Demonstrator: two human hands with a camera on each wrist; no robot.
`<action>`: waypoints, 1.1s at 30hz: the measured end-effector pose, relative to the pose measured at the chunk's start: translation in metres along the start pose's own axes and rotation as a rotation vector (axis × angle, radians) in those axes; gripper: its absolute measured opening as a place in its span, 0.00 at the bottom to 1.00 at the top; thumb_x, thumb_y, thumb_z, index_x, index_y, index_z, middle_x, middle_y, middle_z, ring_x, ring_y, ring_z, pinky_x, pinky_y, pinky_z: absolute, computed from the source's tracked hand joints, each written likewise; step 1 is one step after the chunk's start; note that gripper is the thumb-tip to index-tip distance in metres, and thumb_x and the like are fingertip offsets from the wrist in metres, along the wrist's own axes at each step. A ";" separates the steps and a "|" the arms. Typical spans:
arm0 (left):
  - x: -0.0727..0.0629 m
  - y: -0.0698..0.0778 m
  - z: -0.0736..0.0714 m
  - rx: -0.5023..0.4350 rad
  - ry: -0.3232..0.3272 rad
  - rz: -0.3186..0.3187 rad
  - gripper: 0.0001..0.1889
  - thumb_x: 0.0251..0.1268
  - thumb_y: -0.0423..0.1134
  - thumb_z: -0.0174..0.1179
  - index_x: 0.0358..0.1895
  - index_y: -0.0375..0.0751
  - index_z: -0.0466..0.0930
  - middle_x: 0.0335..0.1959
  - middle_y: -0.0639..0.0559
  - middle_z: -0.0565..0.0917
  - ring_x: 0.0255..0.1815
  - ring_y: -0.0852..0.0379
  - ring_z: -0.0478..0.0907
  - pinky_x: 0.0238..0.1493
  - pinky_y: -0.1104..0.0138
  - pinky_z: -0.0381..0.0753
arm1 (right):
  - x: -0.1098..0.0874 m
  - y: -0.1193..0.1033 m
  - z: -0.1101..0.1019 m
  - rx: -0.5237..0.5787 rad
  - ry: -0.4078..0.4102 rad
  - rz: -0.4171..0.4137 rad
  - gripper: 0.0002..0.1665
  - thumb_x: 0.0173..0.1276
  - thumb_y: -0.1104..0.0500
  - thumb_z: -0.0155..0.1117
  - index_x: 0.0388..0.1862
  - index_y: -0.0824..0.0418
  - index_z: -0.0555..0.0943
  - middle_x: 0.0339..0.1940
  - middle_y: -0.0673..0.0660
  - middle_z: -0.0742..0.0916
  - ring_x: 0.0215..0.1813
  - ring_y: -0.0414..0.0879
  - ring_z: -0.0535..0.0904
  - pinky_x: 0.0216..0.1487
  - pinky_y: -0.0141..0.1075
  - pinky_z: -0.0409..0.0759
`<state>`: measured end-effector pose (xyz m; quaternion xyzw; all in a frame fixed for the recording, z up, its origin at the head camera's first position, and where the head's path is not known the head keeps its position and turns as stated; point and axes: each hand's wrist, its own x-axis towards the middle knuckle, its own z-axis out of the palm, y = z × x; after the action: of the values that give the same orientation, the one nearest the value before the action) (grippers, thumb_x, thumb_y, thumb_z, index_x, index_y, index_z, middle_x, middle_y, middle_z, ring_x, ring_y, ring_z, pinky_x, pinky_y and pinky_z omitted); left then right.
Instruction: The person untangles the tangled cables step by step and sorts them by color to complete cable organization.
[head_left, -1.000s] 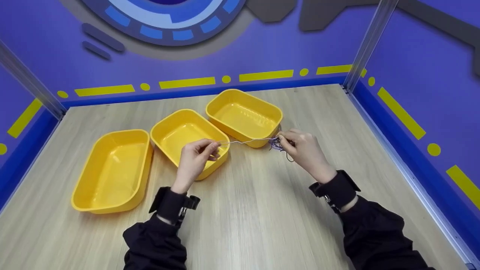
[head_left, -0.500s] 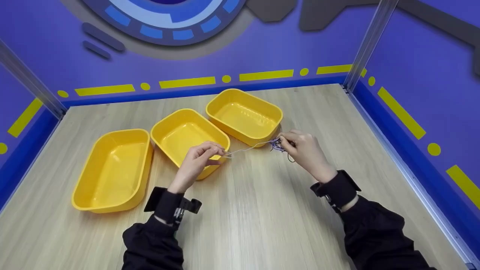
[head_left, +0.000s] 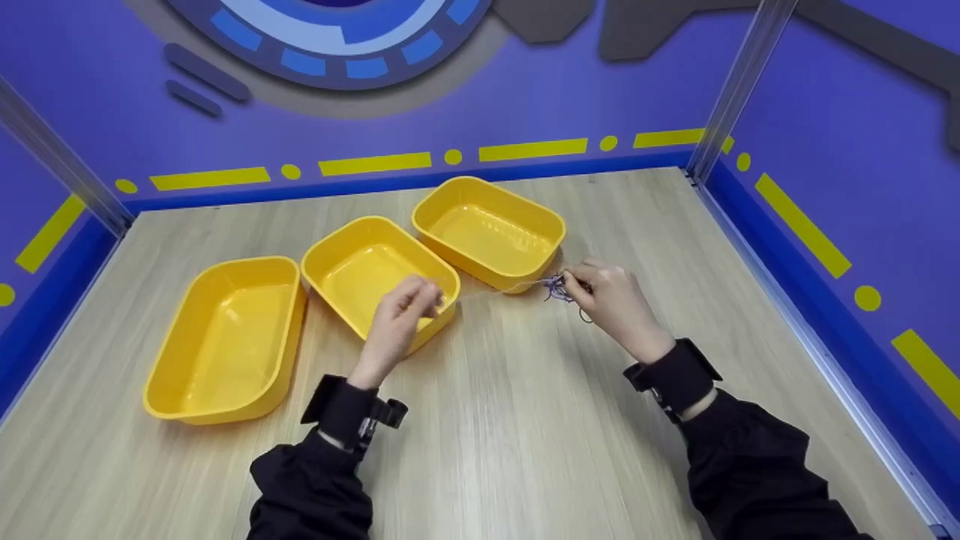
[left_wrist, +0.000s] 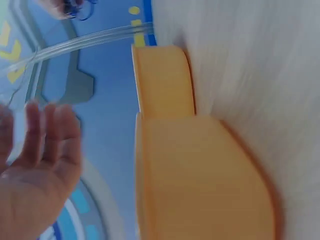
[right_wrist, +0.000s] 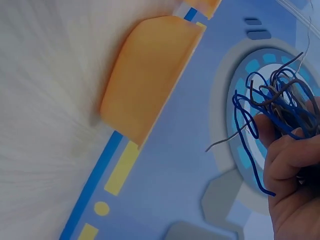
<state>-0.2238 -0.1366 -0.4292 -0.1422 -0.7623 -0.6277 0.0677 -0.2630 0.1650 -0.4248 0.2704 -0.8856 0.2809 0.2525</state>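
Observation:
My right hand (head_left: 615,307) grips a tangle of thin blue and dark strings (right_wrist: 280,97). Loops and loose ends stick out past its thumb and fingers. From this tangle a thin pale string (head_left: 529,283) runs leftward through the air to my left hand (head_left: 397,319), where the fingers are bent in towards the thumb and pinch it. That hand is blurred in the left wrist view, and the string's end at its fingertips is hard to make out. Both hands are raised above the table, the left one over the front right side of the middle yellow bin (head_left: 352,259).
A second yellow bin (head_left: 225,330) stands at the left, and a third yellow bin (head_left: 487,217) at the back, near the right hand. All of them sit on a pale wooden table (head_left: 487,450). Blue printed walls (head_left: 525,97) enclose its back and sides.
My left hand dipped slightly as the string slackened, then rose a little with its fingers more curled. The right hand has stayed almost in place with the tangle.

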 end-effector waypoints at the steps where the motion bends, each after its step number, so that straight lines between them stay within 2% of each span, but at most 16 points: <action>1: 0.000 -0.001 -0.001 -0.091 0.045 0.012 0.13 0.80 0.29 0.51 0.33 0.27 0.79 0.38 0.51 0.79 0.40 0.60 0.77 0.43 0.72 0.81 | -0.001 0.001 0.001 -0.001 -0.009 0.008 0.07 0.69 0.69 0.66 0.38 0.72 0.89 0.25 0.60 0.85 0.24 0.43 0.71 0.24 0.33 0.71; 4: 0.001 -0.002 -0.004 -0.330 0.120 0.039 0.15 0.81 0.30 0.51 0.33 0.34 0.83 0.41 0.52 0.80 0.44 0.60 0.79 0.44 0.71 0.84 | -0.001 0.002 0.002 0.008 -0.035 0.022 0.08 0.69 0.69 0.66 0.40 0.72 0.89 0.26 0.60 0.85 0.24 0.42 0.71 0.24 0.32 0.70; 7: 0.001 -0.001 -0.008 -0.457 0.169 0.049 0.12 0.81 0.33 0.55 0.36 0.40 0.86 0.39 0.53 0.83 0.41 0.61 0.81 0.44 0.72 0.85 | -0.001 0.001 0.003 0.025 -0.045 0.021 0.08 0.70 0.68 0.66 0.40 0.71 0.90 0.28 0.61 0.87 0.25 0.44 0.74 0.25 0.34 0.75; 11: 0.002 0.004 -0.017 -0.469 0.260 0.027 0.11 0.78 0.29 0.56 0.38 0.37 0.88 0.35 0.53 0.86 0.36 0.62 0.85 0.43 0.71 0.88 | 0.001 -0.001 0.003 0.054 -0.054 -0.007 0.08 0.72 0.66 0.67 0.43 0.70 0.89 0.33 0.62 0.89 0.31 0.50 0.83 0.33 0.43 0.85; 16: 0.000 0.011 -0.042 -0.428 0.361 0.025 0.14 0.77 0.23 0.53 0.38 0.35 0.89 0.37 0.51 0.88 0.36 0.60 0.87 0.44 0.69 0.90 | 0.003 -0.003 -0.001 0.107 -0.074 -0.020 0.10 0.73 0.63 0.68 0.48 0.67 0.89 0.38 0.62 0.89 0.35 0.50 0.83 0.36 0.44 0.84; 20: -0.008 0.012 -0.071 -0.326 0.430 0.076 0.11 0.75 0.22 0.56 0.41 0.29 0.89 0.36 0.51 0.88 0.37 0.60 0.88 0.45 0.69 0.90 | 0.003 -0.003 -0.004 0.122 -0.088 -0.004 0.11 0.74 0.62 0.67 0.50 0.67 0.89 0.40 0.62 0.89 0.37 0.49 0.83 0.37 0.43 0.84; 24: -0.020 0.009 -0.102 -0.147 0.512 0.142 0.08 0.74 0.24 0.58 0.43 0.19 0.85 0.33 0.54 0.87 0.35 0.63 0.88 0.43 0.72 0.89 | 0.001 0.000 -0.006 0.114 -0.096 0.022 0.12 0.74 0.62 0.67 0.50 0.66 0.89 0.38 0.61 0.88 0.36 0.48 0.81 0.36 0.41 0.82; 27: -0.031 0.004 -0.124 -0.024 0.586 0.166 0.10 0.74 0.24 0.59 0.44 0.14 0.83 0.32 0.55 0.87 0.34 0.65 0.87 0.42 0.74 0.88 | 0.001 0.002 -0.006 0.106 -0.097 0.028 0.12 0.74 0.61 0.67 0.50 0.66 0.89 0.37 0.61 0.87 0.34 0.47 0.78 0.34 0.39 0.79; 30: -0.041 -0.003 -0.145 0.067 0.662 0.129 0.10 0.73 0.24 0.59 0.45 0.14 0.83 0.33 0.58 0.86 0.34 0.67 0.87 0.42 0.76 0.88 | 0.001 0.003 -0.007 0.105 -0.103 0.031 0.12 0.75 0.61 0.67 0.50 0.66 0.89 0.36 0.61 0.87 0.34 0.46 0.77 0.34 0.38 0.78; 33: -0.051 -0.012 -0.164 0.198 0.725 0.032 0.11 0.74 0.26 0.59 0.48 0.17 0.84 0.32 0.66 0.83 0.33 0.72 0.84 0.41 0.79 0.86 | 0.001 0.003 -0.007 0.105 -0.113 0.036 0.12 0.75 0.61 0.67 0.51 0.66 0.89 0.36 0.61 0.87 0.34 0.46 0.77 0.34 0.38 0.78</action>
<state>-0.1909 -0.3060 -0.4217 0.0847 -0.7435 -0.5594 0.3564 -0.2631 0.1712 -0.4202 0.2829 -0.8870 0.3160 0.1826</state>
